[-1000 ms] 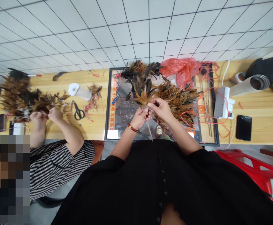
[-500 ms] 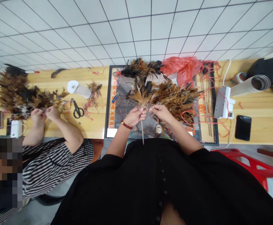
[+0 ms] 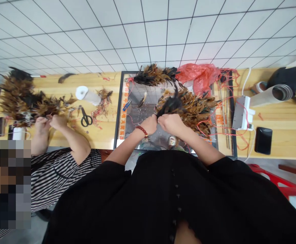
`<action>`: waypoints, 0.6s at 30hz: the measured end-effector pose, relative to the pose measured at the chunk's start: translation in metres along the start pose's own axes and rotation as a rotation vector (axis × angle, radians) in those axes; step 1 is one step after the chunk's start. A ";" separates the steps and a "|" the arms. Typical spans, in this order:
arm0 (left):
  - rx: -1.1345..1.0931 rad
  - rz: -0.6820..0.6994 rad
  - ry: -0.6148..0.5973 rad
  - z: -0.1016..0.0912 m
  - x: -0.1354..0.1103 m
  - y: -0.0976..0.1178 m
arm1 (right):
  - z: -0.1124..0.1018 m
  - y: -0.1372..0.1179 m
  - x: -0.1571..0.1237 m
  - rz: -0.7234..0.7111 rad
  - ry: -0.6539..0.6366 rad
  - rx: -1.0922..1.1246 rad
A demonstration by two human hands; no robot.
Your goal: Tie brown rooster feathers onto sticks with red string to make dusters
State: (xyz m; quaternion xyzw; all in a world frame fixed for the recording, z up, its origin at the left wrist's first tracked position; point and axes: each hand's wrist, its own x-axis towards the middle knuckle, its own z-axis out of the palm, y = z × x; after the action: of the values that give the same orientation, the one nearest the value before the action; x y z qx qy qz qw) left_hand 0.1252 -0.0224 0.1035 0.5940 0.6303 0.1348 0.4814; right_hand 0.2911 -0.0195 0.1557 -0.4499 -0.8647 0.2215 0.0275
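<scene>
My left hand (image 3: 150, 124), with a beaded bracelet at the wrist, is closed at the base of a bundle of dark feathers (image 3: 172, 101). The black plumes lean up and to the right from between my hands. Right against it, my right hand (image 3: 172, 123) is closed in a fist on the lower end of the same bundle; its fingertips are hidden. Behind the bundle lies a large pile of brown feathers (image 3: 198, 108). One loose feather (image 3: 142, 100) rests on the glass-topped black frame (image 3: 116, 118), left of my hands.
A black-and-brown feather bunch (image 3: 154, 75) and a red plastic bag (image 3: 198, 76) lie at the back. Blue cutter (image 3: 126, 105), scissors (image 3: 85, 117) and a white roll (image 3: 88, 95) are to the left, beside a co-worker's hands (image 3: 50, 123). A power strip (image 3: 241, 112) and phone (image 3: 263, 140) are right.
The bundle has swung from upright to a rightward lean, its dark side now showing. Both hands have closed together around its base. A loose feather now shows on the glass.
</scene>
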 end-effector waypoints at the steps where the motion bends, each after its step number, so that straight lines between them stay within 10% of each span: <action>1: 0.042 0.029 -0.004 0.002 -0.002 0.000 | -0.004 0.000 0.001 -0.037 -0.022 -0.033; 6: 0.339 0.293 0.019 0.005 -0.022 0.004 | -0.005 0.028 0.014 -0.014 0.023 0.071; 11: 0.513 0.512 -0.062 -0.005 -0.042 0.014 | 0.021 0.058 0.027 0.052 -0.104 0.670; 18: 0.376 0.659 -0.428 -0.024 -0.047 0.007 | 0.058 0.059 -0.014 0.224 -0.360 1.071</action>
State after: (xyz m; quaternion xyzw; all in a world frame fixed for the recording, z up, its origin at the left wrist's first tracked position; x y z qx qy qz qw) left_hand 0.1030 -0.0524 0.1418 0.8553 0.3069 0.0379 0.4157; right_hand 0.3301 -0.0223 0.0813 -0.4172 -0.5702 0.7031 0.0804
